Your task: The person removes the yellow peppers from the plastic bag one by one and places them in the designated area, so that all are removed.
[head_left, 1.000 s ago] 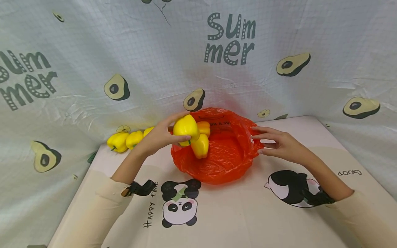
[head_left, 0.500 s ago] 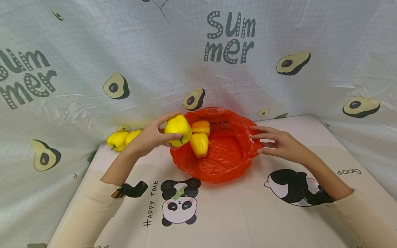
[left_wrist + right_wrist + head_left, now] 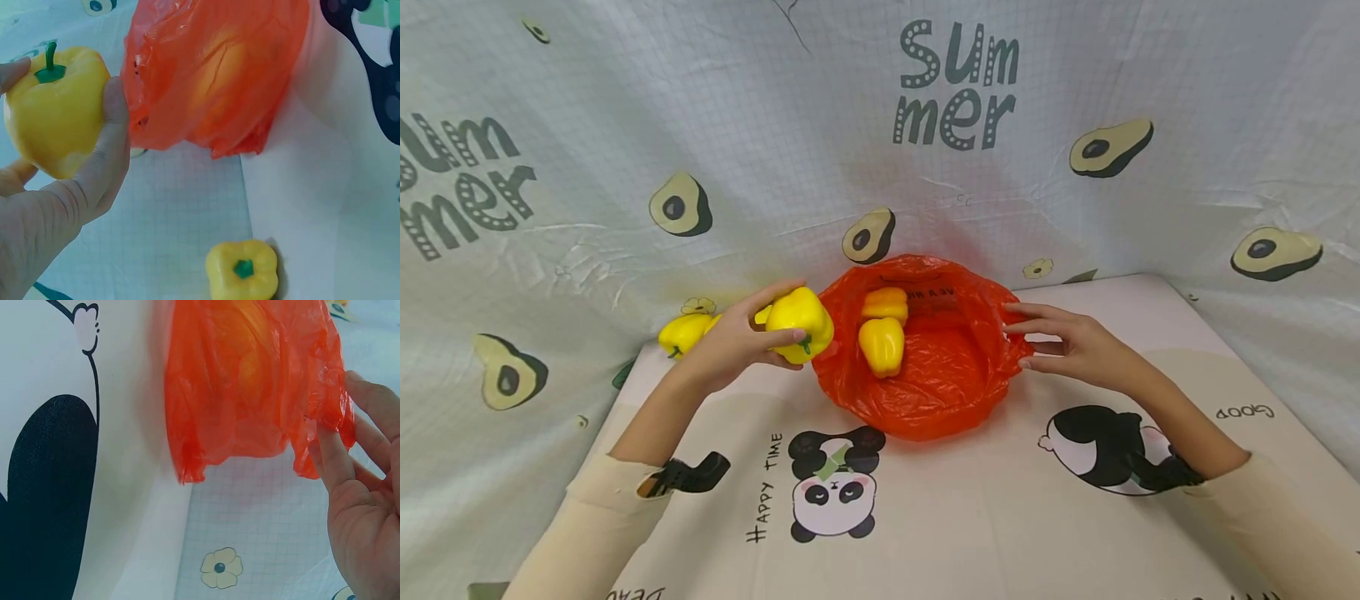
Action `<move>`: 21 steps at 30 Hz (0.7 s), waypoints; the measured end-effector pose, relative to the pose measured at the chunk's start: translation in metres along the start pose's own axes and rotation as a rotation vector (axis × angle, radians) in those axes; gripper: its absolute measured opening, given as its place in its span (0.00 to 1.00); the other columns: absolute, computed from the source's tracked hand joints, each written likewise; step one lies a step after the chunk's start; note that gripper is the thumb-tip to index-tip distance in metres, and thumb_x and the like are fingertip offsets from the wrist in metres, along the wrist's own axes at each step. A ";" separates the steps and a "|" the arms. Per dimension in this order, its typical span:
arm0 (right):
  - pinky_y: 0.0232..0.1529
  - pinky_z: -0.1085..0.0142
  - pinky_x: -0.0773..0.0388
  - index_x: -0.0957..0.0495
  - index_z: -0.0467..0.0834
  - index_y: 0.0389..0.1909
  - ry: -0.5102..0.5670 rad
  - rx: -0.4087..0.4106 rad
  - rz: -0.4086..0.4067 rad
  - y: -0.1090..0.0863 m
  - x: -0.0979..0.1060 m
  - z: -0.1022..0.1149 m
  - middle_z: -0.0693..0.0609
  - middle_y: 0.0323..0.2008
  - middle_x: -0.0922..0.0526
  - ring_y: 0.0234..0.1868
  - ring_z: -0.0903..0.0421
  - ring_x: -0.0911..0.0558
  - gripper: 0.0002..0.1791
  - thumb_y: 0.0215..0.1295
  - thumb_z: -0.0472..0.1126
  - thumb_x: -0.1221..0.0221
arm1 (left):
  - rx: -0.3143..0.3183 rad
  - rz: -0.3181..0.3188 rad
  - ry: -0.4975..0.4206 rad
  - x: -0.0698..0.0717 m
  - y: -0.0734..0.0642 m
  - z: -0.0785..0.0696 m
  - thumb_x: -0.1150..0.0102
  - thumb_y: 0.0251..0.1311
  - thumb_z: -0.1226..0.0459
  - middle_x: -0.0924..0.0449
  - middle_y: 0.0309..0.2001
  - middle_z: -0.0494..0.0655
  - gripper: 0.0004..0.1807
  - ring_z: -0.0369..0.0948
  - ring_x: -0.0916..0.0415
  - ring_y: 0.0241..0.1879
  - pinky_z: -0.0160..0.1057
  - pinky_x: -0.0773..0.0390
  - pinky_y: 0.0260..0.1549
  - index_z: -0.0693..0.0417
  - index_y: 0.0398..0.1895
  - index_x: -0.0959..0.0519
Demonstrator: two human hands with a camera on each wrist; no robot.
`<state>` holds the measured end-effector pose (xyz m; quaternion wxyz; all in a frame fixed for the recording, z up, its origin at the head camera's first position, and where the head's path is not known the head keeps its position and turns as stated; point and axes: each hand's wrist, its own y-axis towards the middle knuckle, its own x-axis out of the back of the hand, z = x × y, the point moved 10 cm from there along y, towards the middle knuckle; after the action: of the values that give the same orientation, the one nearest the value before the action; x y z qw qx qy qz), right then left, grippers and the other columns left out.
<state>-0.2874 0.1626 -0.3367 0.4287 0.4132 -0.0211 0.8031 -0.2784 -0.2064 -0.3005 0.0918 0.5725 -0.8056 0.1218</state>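
My left hand (image 3: 733,346) grips a yellow bell pepper (image 3: 801,323) by its sides, just left of the red plastic bag (image 3: 936,404). In the left wrist view, the held pepper (image 3: 59,119) has its green stem up, with thumb and fingers around it. Inside the bag's wide mouth lie two more peppers, a yellow one (image 3: 882,346) and an orange-looking one (image 3: 886,304) behind it. My right hand (image 3: 1078,348) holds the bag's right rim between spread fingers and thumb; the right wrist view shows the crinkled red film (image 3: 325,412) between them.
More yellow peppers (image 3: 681,335) stand at the back left, partly hidden behind my left hand. A hanging sheet with avocado prints (image 3: 760,150) rises behind the table (image 3: 955,517), whose cover carries panda drawings.
My left hand has moved left with the yellow bell pepper, from over the bag's left rim to beside it. The right hand has stayed at the bag's right rim.
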 end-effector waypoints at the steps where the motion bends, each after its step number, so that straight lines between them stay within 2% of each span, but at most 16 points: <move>1: 0.51 0.60 0.18 0.20 0.39 0.62 0.001 0.000 0.000 0.000 0.000 0.000 0.41 0.70 0.29 0.69 0.38 0.30 0.26 0.61 0.33 0.30 | 0.003 -0.005 -0.001 0.002 -0.002 0.001 0.35 0.65 0.66 0.39 0.66 0.58 0.40 0.58 0.24 0.52 0.52 0.14 0.43 0.46 0.78 0.40; 9: 0.51 0.58 0.19 0.21 0.38 0.62 0.018 -0.007 0.006 0.001 0.000 0.001 0.41 0.71 0.30 0.69 0.37 0.30 0.27 0.61 0.33 0.30 | 0.001 -0.021 0.014 0.010 -0.011 0.007 0.34 0.65 0.66 0.38 0.65 0.58 0.40 0.58 0.23 0.51 0.52 0.14 0.42 0.45 0.78 0.39; 21: 0.51 0.57 0.18 0.21 0.37 0.62 0.015 -0.028 0.003 -0.001 0.003 0.001 0.40 0.71 0.30 0.69 0.36 0.30 0.27 0.61 0.33 0.30 | 0.002 -0.063 0.093 0.023 -0.023 0.012 0.31 0.62 0.65 0.42 0.69 0.57 0.43 0.59 0.24 0.51 0.50 0.14 0.42 0.45 0.79 0.40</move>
<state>-0.2866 0.1643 -0.3343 0.4335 0.4010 -0.0298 0.8064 -0.2646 -0.2382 -0.3037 0.1322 0.5915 -0.7818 0.1463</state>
